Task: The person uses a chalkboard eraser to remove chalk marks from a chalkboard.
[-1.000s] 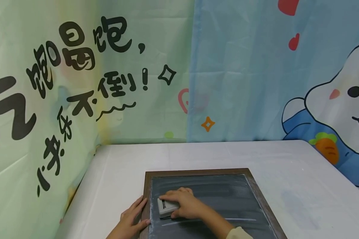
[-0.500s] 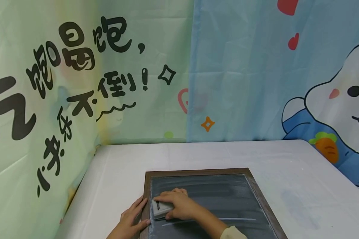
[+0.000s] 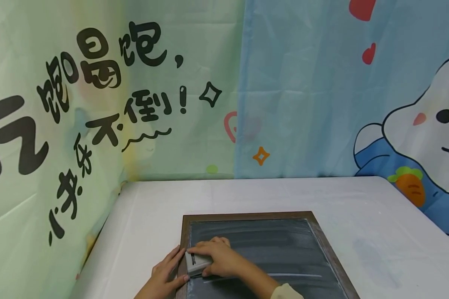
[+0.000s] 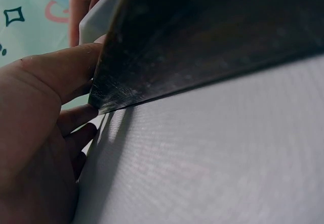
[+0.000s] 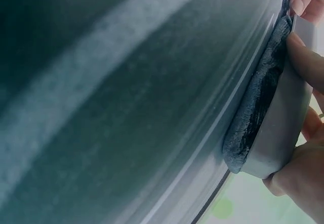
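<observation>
A felt chalkboard eraser (image 3: 198,264) with a light grey body is held in my right hand (image 3: 220,257). Thumb and fingers grip its sides, and in the right wrist view its dark felt (image 5: 258,97) faces the board along the edge. The chalkboard (image 3: 262,249) lies on the table, its dark face streaked with pale chalk smears. My left hand (image 3: 166,274) rests against the left side of the brown frame (image 3: 247,216), fingers fairly straight and thumb on the frame. The left wrist view shows the left hand (image 4: 40,118) touching the board's side; the eraser (image 4: 101,14) is partly hidden there.
The white tabletop (image 3: 153,207) surrounds the board. Behind stand a green printed curtain (image 3: 194,137) with black lettering and a blue one (image 3: 303,104) with a white cartoon animal. A chalk line (image 3: 295,275) crosses the board's near part.
My right hand has slid the eraser leftward over the board, up to the left frame beside the left hand's fingers. The left hand keeps its place.
</observation>
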`<state>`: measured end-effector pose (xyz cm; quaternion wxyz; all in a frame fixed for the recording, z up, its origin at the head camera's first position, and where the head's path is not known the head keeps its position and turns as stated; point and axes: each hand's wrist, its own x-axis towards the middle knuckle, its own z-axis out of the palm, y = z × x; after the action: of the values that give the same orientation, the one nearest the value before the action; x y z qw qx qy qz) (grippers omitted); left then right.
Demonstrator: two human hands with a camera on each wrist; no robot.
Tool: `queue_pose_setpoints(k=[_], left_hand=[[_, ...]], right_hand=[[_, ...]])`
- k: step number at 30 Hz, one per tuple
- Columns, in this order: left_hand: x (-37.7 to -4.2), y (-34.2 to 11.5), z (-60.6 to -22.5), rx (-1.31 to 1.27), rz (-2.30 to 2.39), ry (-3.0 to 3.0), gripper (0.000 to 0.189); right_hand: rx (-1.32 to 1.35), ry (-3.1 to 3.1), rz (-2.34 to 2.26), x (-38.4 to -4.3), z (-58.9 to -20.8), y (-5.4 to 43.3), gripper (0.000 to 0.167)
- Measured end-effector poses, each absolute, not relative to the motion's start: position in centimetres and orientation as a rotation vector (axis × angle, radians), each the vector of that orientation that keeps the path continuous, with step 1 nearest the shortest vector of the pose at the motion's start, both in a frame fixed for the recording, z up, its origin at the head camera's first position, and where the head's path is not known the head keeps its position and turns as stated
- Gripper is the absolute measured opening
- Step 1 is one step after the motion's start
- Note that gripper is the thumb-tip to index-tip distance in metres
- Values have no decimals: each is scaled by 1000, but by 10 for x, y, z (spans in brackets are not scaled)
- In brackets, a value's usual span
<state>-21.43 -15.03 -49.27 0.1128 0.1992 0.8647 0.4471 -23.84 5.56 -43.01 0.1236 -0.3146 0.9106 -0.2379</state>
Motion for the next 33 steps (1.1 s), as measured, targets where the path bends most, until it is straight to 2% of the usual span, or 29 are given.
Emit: queue_pose_setpoints(k=[33], left_hand=[[-214, -152, -495, 599, 1334, 2520, 69]], right_hand=[[-906, 2714, -701, -233, -432, 55, 61]])
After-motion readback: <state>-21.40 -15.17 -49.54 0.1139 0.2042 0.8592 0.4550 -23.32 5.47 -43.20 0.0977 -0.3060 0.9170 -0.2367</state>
